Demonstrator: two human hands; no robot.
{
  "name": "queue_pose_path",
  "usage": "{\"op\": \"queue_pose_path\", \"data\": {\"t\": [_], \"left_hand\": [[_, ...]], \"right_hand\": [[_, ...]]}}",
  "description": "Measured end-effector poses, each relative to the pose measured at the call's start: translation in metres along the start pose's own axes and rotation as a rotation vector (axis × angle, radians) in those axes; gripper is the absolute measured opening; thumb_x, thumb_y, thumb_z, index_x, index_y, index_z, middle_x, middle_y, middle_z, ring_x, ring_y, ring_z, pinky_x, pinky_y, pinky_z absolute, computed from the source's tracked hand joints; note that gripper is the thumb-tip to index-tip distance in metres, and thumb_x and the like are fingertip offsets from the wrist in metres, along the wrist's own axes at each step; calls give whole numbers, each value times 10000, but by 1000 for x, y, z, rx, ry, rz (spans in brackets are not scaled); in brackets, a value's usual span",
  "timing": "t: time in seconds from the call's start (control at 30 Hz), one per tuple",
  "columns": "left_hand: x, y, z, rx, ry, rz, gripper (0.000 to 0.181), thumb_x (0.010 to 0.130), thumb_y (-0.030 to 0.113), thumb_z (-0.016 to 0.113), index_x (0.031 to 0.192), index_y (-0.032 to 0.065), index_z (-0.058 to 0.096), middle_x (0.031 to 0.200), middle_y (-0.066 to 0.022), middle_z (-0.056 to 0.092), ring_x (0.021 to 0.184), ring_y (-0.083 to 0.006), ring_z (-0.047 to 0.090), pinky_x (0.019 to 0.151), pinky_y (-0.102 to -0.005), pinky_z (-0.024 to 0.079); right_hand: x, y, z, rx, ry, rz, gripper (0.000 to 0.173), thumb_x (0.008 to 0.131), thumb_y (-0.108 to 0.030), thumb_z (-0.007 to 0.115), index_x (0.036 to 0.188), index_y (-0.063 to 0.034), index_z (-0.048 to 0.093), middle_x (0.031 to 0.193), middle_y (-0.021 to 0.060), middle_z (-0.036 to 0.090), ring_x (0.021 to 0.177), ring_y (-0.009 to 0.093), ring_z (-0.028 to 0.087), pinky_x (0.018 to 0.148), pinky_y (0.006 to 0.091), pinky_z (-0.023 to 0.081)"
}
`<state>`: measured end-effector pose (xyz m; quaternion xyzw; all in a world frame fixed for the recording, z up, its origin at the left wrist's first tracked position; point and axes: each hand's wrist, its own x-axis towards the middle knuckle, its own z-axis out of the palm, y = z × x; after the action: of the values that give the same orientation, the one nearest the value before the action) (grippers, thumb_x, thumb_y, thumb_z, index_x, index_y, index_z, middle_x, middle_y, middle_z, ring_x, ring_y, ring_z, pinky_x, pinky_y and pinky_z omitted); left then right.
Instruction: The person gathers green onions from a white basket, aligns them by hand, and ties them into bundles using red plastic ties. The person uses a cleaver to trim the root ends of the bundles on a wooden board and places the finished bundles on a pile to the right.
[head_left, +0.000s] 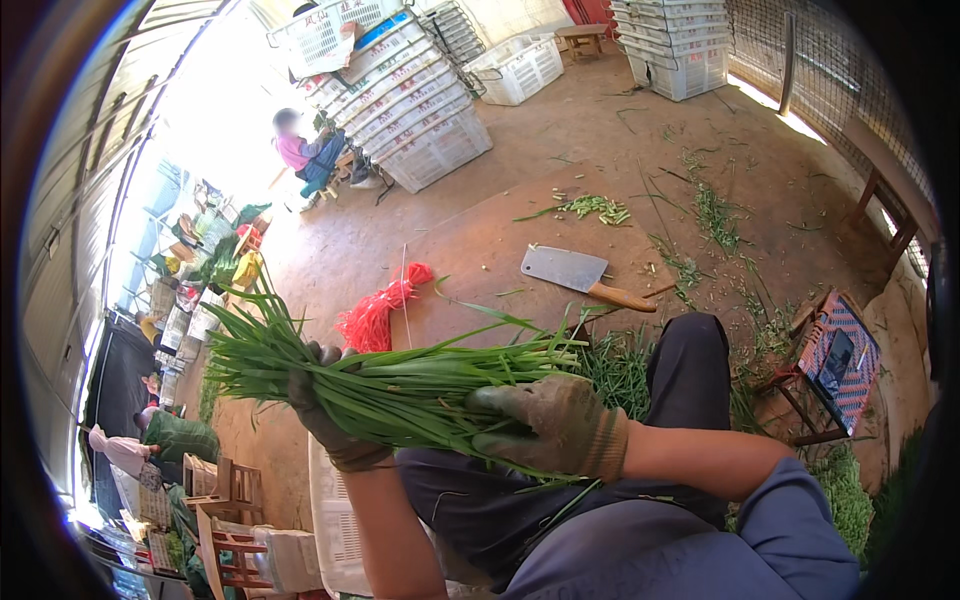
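A thick bundle of long green leaves, likely Chinese chives (405, 382), lies across my two gloved hands above my lap. My left hand (330, 416) is wrapped around the leafy end, its fingers partly hidden by the leaves. Near the cut-stem end, my right hand (551, 427) grips the bundle from the near side. Beyond it, a cleaver (564, 268) with a wooden handle rests flat on a brown board (487, 225). Red plastic tie strips (385, 307) are gathered at the board's left edge. Short cut stem pieces (600, 210) lie on its far part.
Leaf scraps (716, 217) litter the floor at right, near a woven-top stool (836, 360) with a phone on it. White plastic crates (431, 146) are stacked ahead, beside a seated person (304, 154). A white crate (334, 510) stands by my left arm. Wooden stools (232, 555) are at lower left.
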<state>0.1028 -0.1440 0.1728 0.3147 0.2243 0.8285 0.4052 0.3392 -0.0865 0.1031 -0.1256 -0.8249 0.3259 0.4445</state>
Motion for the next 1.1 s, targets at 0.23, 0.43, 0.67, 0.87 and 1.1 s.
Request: {"op": "queue_pose_path", "data": {"t": [0.23, 0.43, 0.67, 0.87, 1.1], "left_hand": [[-2, -3, 2, -22, -38, -19, 177, 953, 264, 590, 1007, 96, 578, 794, 17, 511, 747, -124, 483, 712, -300, 460], [-8, -5, 9, 46, -2, -10, 212, 951, 282, 594, 1004, 77, 616, 822, -6, 559, 769, -154, 514, 729, -335, 470], [-4, -3, -12, 60, -47, -4, 258, 952, 291, 590, 1023, 48, 635, 842, -42, 591, 792, -193, 540, 739, -341, 476], [-2, -10, -13, 80, -1, 2, 272, 952, 282, 590, 1030, 33, 663, 834, -55, 605, 782, -196, 541, 738, -337, 474], [-4, -16, 3, 64, 44, -34, 271, 957, 284, 582, 1013, 32, 666, 825, -50, 591, 759, -196, 542, 714, -344, 479]], "right_hand": [[16, -22, -4, 150, -93, 310, 365, 867, -333, 687, 1059, -31, 621, 881, 196, 669, 780, 345, 658, 691, 414, 517], [23, -4, 20, 710, -47, 538, 275, 936, -301, 649, 997, -34, 626, 823, 73, 668, 734, 128, 632, 654, 308, 502], [31, -16, -15, 1309, 119, 588, 234, 988, -314, 595, 970, -81, 597, 684, -57, 464, 596, 34, 394, 533, 217, 353], [31, -21, -37, 616, -167, 242, 205, 938, -200, 641, 1046, -26, 652, 793, 75, 648, 660, 168, 608, 607, 301, 479], [27, -18, -16, -74, 39, 103, 309, 861, -264, 724, 1082, -55, 671, 879, 152, 692, 778, 301, 679, 693, 375, 537]]}}
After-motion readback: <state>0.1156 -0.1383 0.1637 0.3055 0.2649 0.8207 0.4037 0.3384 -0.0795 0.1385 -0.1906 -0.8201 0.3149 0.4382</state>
